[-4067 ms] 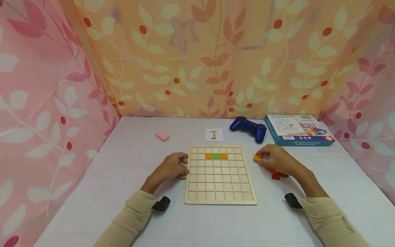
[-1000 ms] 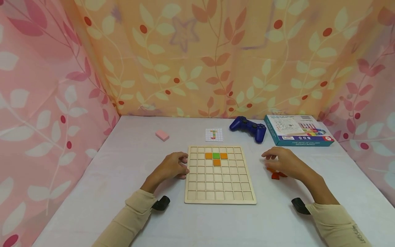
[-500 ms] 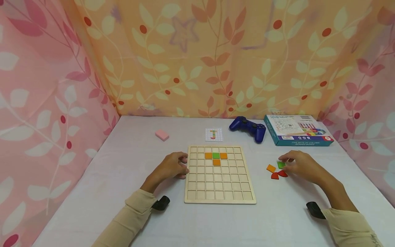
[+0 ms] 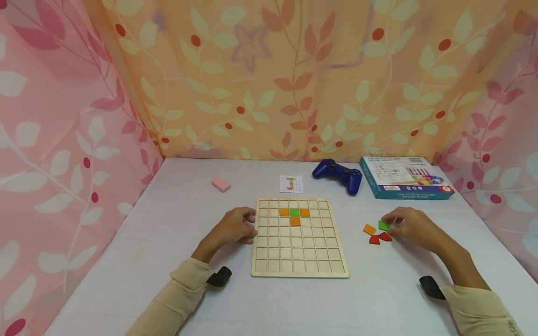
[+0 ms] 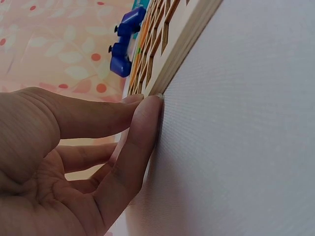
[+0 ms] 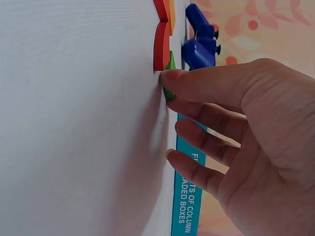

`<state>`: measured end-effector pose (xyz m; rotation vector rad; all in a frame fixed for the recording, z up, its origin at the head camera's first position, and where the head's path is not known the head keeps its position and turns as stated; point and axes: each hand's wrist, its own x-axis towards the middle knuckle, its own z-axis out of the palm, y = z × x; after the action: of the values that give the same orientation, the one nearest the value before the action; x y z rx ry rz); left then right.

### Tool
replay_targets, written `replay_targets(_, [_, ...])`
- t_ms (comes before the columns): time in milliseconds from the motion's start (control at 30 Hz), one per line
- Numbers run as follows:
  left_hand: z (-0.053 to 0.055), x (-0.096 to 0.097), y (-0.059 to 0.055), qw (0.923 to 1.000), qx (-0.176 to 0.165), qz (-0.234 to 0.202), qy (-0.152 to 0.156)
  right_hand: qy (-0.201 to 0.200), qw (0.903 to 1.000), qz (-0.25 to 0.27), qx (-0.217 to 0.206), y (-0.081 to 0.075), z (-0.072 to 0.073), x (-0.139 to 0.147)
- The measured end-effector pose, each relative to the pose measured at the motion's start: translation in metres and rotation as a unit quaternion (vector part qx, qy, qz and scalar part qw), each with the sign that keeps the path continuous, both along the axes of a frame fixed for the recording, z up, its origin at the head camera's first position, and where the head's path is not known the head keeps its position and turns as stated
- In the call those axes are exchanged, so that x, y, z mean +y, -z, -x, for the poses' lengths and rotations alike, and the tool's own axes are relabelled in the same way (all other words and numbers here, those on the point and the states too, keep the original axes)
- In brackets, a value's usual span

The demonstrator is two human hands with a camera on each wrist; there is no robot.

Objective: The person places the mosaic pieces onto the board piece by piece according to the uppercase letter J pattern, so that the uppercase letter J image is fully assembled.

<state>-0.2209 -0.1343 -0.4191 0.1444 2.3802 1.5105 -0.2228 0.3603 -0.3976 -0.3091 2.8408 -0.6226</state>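
In the head view, my left hand [image 4: 235,226] is at the left edge of a wooden grid board [image 4: 296,268]; in the left wrist view its fingertips meet at the board's rim [image 5: 170,64]. My right hand [image 4: 414,226] pinches a green tile [image 4: 383,226] between thumb and forefinger, low over the cloth. Beside it lie an orange square tile [image 4: 369,229] and two red curved-edge tiles, one [image 4: 374,240] left of the other [image 4: 385,236]. On the board, a green square [image 4: 294,212] sits between two orange squares, with another orange square [image 4: 295,221] below it.
Behind the board lies a small card [image 4: 291,184] printed with a coloured grid pattern. A blue game controller [image 4: 337,175] and a flat game box [image 4: 407,179] stand at the back right. A pink block [image 4: 221,184] lies at the back left.
An orange square has been added below the green one on the board. My right hand has moved right, from the orange tile to the green one, which now tilts slightly. The left hand stays put.
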Motion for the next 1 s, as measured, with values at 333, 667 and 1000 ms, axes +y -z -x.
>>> replay_targets(333, [-0.001, 0.0, 0.0, 1.0, 0.003, 0.005, -0.001, 0.0, 0.9996, 0.025, 0.015, 0.001, 0.004, -0.001])
replay_targets(667, [0.0, 0.0, 0.002, 0.9999, 0.009, 0.004, 0.0, -0.008, 0.9971, 0.075, -0.01, -0.001, 0.012, -0.034])
replay_targets(1000, [0.0, -0.001, 0.002, 0.9999, 0.012, -0.001, 0.003, -0.068, 0.9943, 0.077, 0.029, 0.001, 0.02, -0.072])
